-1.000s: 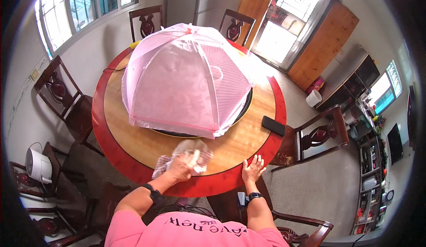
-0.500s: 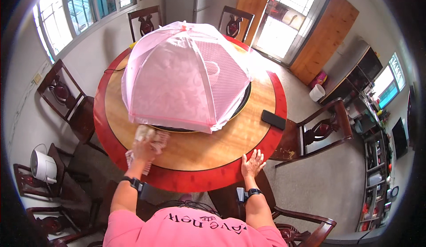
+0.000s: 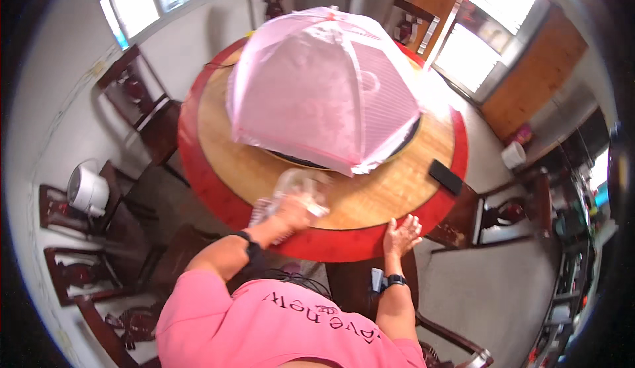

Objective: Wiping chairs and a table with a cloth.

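My left hand (image 3: 295, 210) presses a crumpled pale striped cloth (image 3: 264, 210) onto the near part of a round wooden table (image 3: 370, 203) with a red border. Motion smears the fingers and part of the cloth. Lying flat on the red rim to the right, my right hand (image 3: 401, 236) has its fingers spread and holds nothing. A pink mesh food cover (image 3: 317, 90), shaped like an umbrella, stands over a dark round turntable (image 3: 324, 164) in the table's middle. Beyond my right hand, a black phone (image 3: 446, 177) lies near the table's right edge.
Dark wooden chairs surround the table, among them one at the left (image 3: 145, 110) and one at the right (image 3: 503, 212). A white rice cooker (image 3: 88, 191) sits on a chair at far left. On the floor by the right wall stands a white bucket (image 3: 513, 155).
My left hand and the cloth have moved right across the near side of the table. My right hand stays on the rim. The whole view has shifted, so the table appears farther right and higher.
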Motion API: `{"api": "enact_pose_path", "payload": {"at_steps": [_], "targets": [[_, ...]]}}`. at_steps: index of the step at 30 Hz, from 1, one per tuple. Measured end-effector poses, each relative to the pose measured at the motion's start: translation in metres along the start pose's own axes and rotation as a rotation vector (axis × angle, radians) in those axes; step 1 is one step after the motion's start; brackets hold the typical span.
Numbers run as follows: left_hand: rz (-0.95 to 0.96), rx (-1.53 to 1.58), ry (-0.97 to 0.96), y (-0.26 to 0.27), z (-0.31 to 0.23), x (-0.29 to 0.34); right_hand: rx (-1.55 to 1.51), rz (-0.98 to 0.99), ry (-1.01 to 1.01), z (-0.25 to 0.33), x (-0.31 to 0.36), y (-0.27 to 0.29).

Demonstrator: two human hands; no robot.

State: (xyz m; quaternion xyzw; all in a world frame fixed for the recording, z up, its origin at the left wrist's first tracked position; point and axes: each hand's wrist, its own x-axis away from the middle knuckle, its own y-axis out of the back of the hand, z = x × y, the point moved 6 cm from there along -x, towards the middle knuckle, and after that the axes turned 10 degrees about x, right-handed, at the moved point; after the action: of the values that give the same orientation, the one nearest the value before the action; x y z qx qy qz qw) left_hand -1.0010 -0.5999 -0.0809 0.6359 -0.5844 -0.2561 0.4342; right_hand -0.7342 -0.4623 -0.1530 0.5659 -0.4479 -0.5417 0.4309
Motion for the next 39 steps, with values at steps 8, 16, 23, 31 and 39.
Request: {"api": "enact_pose_path", "payload": {"at_steps": [8,16,23,31,39], "targets": [[-0.104,0.018,-0.52,-0.045,-0.061,0.022,0.013,0.052,0.004,-0.002,-0.001,-0.001],[-0.488,-0.114,0.168,0.038,0.069,0.029,0.024,0.042,0.007,-0.002,0.0,0.0],[-0.686,-0.171,0.615,0.053,0.208,0.049,0.047,0.062,0.003,0.003,-0.004,-0.006],[-0.141,0.052,-0.302,-0.017,-0.032,0.003,0.039,0.029,0.008,-0.001,-0.001,-0.007],[-0.135,0.063,-0.524,-0.037,-0.038,0.005,0.05,0.009,0.025,-0.001,-0.002,-0.011]]}}
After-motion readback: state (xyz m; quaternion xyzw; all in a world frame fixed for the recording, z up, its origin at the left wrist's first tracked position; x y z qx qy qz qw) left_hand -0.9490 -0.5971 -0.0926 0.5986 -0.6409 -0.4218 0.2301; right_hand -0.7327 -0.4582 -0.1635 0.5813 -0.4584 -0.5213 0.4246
